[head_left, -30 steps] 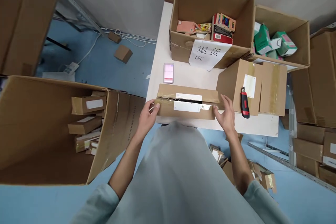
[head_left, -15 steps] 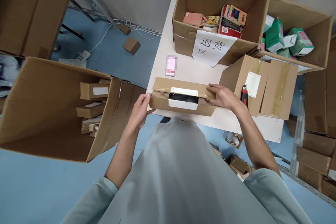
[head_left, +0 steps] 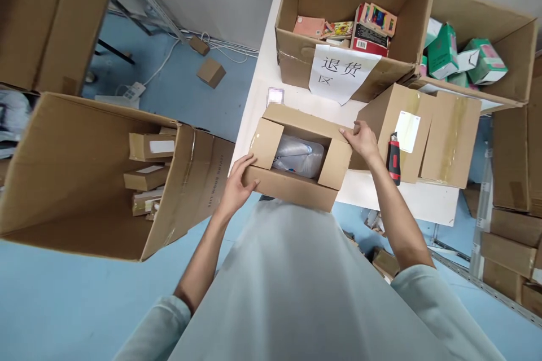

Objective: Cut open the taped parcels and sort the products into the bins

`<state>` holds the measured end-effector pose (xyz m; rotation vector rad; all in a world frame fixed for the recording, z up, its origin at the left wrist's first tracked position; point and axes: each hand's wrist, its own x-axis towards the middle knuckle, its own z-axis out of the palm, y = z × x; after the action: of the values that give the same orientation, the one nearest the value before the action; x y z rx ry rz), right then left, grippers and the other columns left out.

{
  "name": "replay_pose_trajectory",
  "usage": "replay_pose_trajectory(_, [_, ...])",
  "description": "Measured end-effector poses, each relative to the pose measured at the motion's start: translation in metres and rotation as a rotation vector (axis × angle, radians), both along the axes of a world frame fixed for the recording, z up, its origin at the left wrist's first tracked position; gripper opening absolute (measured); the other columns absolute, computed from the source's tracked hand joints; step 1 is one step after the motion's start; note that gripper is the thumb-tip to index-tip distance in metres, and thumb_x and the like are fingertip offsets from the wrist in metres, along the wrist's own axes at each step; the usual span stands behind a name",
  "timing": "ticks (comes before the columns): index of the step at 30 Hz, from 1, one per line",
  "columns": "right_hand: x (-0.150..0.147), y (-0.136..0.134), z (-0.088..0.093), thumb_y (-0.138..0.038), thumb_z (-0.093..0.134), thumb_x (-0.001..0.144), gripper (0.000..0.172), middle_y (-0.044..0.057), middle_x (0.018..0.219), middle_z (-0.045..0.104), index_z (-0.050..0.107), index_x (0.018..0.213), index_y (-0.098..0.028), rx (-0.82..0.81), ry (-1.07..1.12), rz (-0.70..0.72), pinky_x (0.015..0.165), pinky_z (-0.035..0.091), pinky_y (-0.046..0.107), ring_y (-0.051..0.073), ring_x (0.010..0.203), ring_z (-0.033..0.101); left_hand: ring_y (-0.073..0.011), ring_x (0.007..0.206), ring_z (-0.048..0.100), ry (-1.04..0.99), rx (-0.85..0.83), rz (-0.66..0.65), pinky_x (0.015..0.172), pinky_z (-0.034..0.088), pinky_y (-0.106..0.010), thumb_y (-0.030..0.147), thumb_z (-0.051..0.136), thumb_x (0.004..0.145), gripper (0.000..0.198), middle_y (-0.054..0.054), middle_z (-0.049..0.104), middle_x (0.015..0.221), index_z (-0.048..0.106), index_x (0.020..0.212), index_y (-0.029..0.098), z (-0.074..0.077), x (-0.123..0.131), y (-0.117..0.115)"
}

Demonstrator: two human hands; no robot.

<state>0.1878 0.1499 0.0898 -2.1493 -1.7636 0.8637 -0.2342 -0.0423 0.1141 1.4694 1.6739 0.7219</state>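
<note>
A small cardboard box [head_left: 296,198] lies in front of me at the table's near edge, its flaps folded outward. Inside it sits a clear plastic-wrapped bundle [head_left: 298,157] with some blue marks; what the wrap holds I cannot make out. My left hand [head_left: 239,181] grips the box's near left corner, the thumb on the near flap. At the far right corner, my right hand [head_left: 361,140] pinches the edge of the far flap. A red and black box cutter [head_left: 393,161] rests on a closed carton [head_left: 409,166] beside my right forearm.
On the white table [head_left: 432,203], a large carton [head_left: 292,65] with a paper sign [head_left: 341,73] holds small packs. Another carton [head_left: 519,82] holds green boxes. A phone [head_left: 276,96] is partly covered by the flap. At left, an open carton [head_left: 76,180] contains small boxes.
The box's top flaps have been opened outward, baring the plastic-wrapped bundle. My left hand has shifted to the near corner, and my right hand to the far flap.
</note>
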Motion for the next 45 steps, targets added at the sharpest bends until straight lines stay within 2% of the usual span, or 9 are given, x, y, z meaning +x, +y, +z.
replay_pose_trajectory(4, [-0.022, -0.025, 0.030, -0.058, 0.062, 0.111, 0.061, 0.029, 0.153, 0.063, 0.068, 0.150, -0.012, 0.259, -0.100, 0.139, 0.125, 0.048, 0.064, 0.046, 0.144, 0.059, -0.0399, 0.167, 0.046, 0.306, 0.083, -0.167, 0.134, 0.042, -0.068, 0.014, 0.060, 0.098, 0.053, -0.015, 0.059, 0.172, 0.073, 0.147, 0.029, 0.021, 0.019, 0.000])
replay_pose_trajectory(11, [-0.095, -0.098, 0.066, -0.030, 0.062, 0.114, 0.028, 0.018, 0.116, 0.082, 0.083, 0.125, -0.015, 0.158, -0.174, 0.884, 0.130, 0.046, 0.058, 0.037, 0.120, 0.071, -0.0387, 0.154, 0.063, 0.375, 0.106, -0.604, 0.142, 0.028, -0.071, 0.011, 0.048, 0.104, 0.050, -0.019, 0.072, 0.154, 0.074, 0.146, 0.020, 0.029, 0.075, 0.037])
replay_pose_trajectory(18, [-0.046, -0.155, 0.104, -0.048, 0.058, 0.117, 0.054, 0.017, 0.123, 0.081, 0.069, 0.161, -0.019, 0.219, -0.150, 0.556, 0.143, 0.032, 0.071, 0.040, 0.126, 0.074, -0.0484, 0.171, 0.041, 0.414, 0.138, -0.402, 0.143, 0.006, -0.082, 0.037, 0.063, 0.109, 0.038, -0.017, 0.067, 0.162, 0.075, 0.142, 0.024, 0.060, 0.038, 0.041])
replay_pose_trajectory(21, [-0.019, -0.171, 0.100, -0.062, 0.064, 0.113, 0.074, 0.021, 0.147, 0.075, 0.057, 0.173, -0.020, 0.195, -0.125, 0.477, 0.142, 0.034, 0.073, 0.044, 0.146, 0.067, -0.0463, 0.167, 0.047, 0.377, 0.123, -0.295, 0.144, 0.017, -0.077, 0.046, 0.059, 0.111, 0.031, -0.017, 0.070, 0.157, 0.076, 0.125, 0.024, 0.067, 0.002, 0.042])
replay_pose_trajectory(26, [-0.006, -0.186, 0.054, -0.068, 0.085, 0.098, 0.120, 0.026, 0.193, 0.024, 0.021, 0.188, -0.023, 0.089, -0.090, 0.453, 0.142, 0.021, 0.082, 0.051, 0.180, 0.021, -0.0402, 0.153, 0.061, 0.288, 0.013, -0.176, 0.133, 0.048, -0.059, 0.057, 0.054, 0.110, 0.038, -0.015, 0.072, 0.150, 0.066, 0.092, 0.026, 0.041, -0.023, 0.052])
replay_pose_trajectory(30, [-0.011, -0.188, 0.036, -0.055, 0.096, 0.092, 0.140, 0.022, 0.197, -0.005, 0.000, 0.190, -0.029, 0.077, -0.091, 0.482, 0.141, 0.021, 0.080, 0.050, 0.183, 0.003, -0.0353, 0.133, 0.071, 0.317, -0.020, -0.188, 0.122, 0.057, -0.054, 0.044, 0.046, 0.111, 0.037, -0.016, 0.066, 0.150, 0.076, 0.118, 0.023, 0.035, -0.023, 0.054])
replay_pose_trajectory(37, [-0.028, -0.176, 0.034, -0.034, 0.101, 0.085, 0.153, 0.017, 0.196, -0.019, -0.011, 0.189, -0.032, 0.088, -0.121, 0.512, 0.142, 0.017, 0.081, 0.052, 0.182, -0.004, -0.0433, 0.158, 0.054, 0.425, 0.078, -0.339, 0.137, 0.039, -0.063, 0.036, 0.050, 0.114, 0.047, -0.023, 0.062, 0.163, 0.067, 0.153, 0.016, 0.035, 0.012, 0.067])
replay_pose_trajectory(42, [-0.028, -0.175, 0.031, -0.038, 0.101, 0.086, 0.152, 0.017, 0.196, -0.018, -0.011, 0.189, -0.031, 0.079, -0.117, 0.511, 0.142, 0.016, 0.081, 0.053, 0.182, -0.004, -0.0549, 0.155, 0.058, 0.545, -0.351, -0.573, 0.124, 0.051, -0.061, 0.057, 0.090, 0.089, 0.114, -0.039, 0.039, 0.181, 0.040, 0.178, 0.006, -0.028, 0.074, 0.123])
replay_pose_trajectory(45, [-0.028, -0.175, 0.032, -0.037, 0.101, 0.086, 0.152, 0.017, 0.196, -0.017, -0.011, 0.189, -0.031, 0.084, -0.110, 0.514, 0.142, 0.018, 0.082, 0.054, 0.182, -0.002, -0.0528, 0.142, 0.069, 0.648, -0.722, -0.682, 0.113, 0.058, -0.052, 0.053, 0.105, 0.066, 0.135, -0.041, 0.063, 0.160, 0.044, 0.176, 0.004, -0.070, 0.101, 0.159])
